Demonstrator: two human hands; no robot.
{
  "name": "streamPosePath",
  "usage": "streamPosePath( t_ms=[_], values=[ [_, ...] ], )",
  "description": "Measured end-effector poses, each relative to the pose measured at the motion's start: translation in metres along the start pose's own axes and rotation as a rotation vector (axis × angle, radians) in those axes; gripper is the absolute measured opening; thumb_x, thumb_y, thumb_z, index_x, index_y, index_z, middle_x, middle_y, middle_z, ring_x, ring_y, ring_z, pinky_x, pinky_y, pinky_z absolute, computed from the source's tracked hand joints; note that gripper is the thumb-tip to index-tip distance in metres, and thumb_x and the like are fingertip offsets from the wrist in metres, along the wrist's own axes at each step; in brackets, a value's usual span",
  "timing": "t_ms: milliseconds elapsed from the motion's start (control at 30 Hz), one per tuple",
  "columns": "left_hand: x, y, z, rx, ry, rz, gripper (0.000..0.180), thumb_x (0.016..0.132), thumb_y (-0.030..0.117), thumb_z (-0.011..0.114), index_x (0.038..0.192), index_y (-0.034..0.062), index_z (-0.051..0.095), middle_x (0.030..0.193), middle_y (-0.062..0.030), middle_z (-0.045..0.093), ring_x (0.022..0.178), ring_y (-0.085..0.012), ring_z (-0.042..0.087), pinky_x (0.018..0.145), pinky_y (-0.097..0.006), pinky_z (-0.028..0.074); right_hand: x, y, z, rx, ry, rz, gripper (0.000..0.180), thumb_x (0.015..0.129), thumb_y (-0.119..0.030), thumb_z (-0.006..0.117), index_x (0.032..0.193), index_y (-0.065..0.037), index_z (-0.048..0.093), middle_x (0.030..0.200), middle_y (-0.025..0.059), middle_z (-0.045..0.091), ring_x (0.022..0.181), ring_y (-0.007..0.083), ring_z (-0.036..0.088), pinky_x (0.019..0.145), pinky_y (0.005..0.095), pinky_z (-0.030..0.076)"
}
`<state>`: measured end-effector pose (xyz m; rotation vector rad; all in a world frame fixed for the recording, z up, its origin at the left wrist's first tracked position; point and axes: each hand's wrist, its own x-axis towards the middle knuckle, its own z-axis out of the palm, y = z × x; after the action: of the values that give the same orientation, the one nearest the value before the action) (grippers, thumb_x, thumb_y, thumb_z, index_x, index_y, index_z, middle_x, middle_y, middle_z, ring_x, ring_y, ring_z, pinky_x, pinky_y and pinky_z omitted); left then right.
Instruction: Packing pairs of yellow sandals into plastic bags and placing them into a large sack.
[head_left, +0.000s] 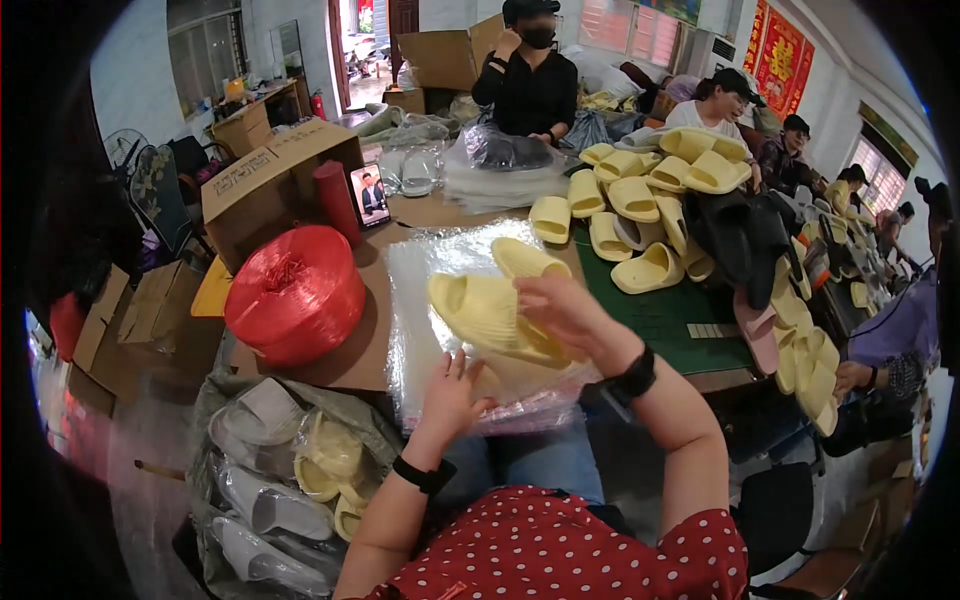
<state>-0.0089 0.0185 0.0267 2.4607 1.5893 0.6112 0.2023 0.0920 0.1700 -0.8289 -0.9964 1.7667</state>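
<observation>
My right hand [566, 308] is closed around a pair of pale yellow slippers [468, 308], holding them over a stack of clear plastic bags [408, 275]. One slipper lies across the front of the other, and my fingers hide part of them. Down at the near edge of the stack, my left hand [450, 398] rests with its fingers apart, touching the plastic and holding nothing that I can see.
A big red roll of plastic twine [295, 292] stands left, beside a cardboard box [275, 175] and a phone [370, 194]. Loose slippers [650, 205] are heaped right on a green mat [640, 315]. A sack [215, 400] holds bagged slippers. Several people work beyond.
</observation>
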Motion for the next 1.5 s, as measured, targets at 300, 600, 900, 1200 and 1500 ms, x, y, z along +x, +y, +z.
streamPosePath(
  t_ms=[300,600,900,1200,1500],
  values=[
    [-0.005,0.003,-0.012,-0.070,0.069,0.057,0.065,0.077,0.042,0.075,0.127,0.0037,0.057,0.128,-0.0189,0.056,0.116,-0.0391,0.050,0.101,-0.046,0.041,0.036,0.054,-0.019,-1.408,0.195,-0.235,0.051,0.084,-0.041,0.068,0.114,-0.001,0.060,0.089,0.0177,0.067,0.084,0.0323,0.066,0.074,0.0388,0.052],
    [-0.004,0.004,-0.011,-0.071,0.029,-0.001,0.063,0.077,0.040,0.075,0.127,0.0047,0.058,0.129,-0.0187,0.055,0.119,-0.0383,0.048,0.103,-0.045,0.040,0.076,0.048,-0.047,-1.500,0.020,-0.541,0.024,0.082,-0.023,0.067,0.091,-0.002,0.061,0.082,0.0186,0.064,0.080,0.0382,0.063,0.072,0.0456,0.049],
    [-0.005,0.001,-0.004,-0.044,0.049,0.021,0.064,0.076,0.043,0.076,0.124,0.0058,0.059,0.129,-0.0184,0.054,0.116,-0.0379,0.049,0.102,-0.047,0.038,0.070,0.084,-0.053,-1.677,-0.051,-0.611,0.036,0.078,-0.034,0.070,0.089,0.000,0.063,0.095,0.0187,0.058,0.092,0.0374,0.056,0.083,0.0447,0.048],
    [-0.005,0.003,-0.005,-0.069,-0.007,-0.032,0.072,0.078,0.045,0.074,0.135,0.0083,0.051,0.144,-0.0265,0.043,0.136,-0.0459,0.036,0.112,-0.048,0.031,0.039,0.067,-0.057,-1.430,0.351,-0.535,0.028,0.087,-0.025,0.064,0.083,0.002,0.058,0.086,0.0214,0.058,0.079,0.0405,0.058,0.071,0.0470,0.047],
    [-0.006,-0.002,-0.005,-0.050,-0.016,0.023,0.080,0.077,0.053,0.072,0.140,0.0106,0.047,0.148,-0.0272,0.037,0.137,-0.0474,0.032,0.113,-0.050,0.030,0.010,0.096,-0.069,-1.563,0.444,-0.518,0.028,0.089,-0.027,0.061,0.081,0.000,0.057,0.084,0.0192,0.059,0.078,0.0385,0.061,0.069,0.0487,0.048]
  ],
)
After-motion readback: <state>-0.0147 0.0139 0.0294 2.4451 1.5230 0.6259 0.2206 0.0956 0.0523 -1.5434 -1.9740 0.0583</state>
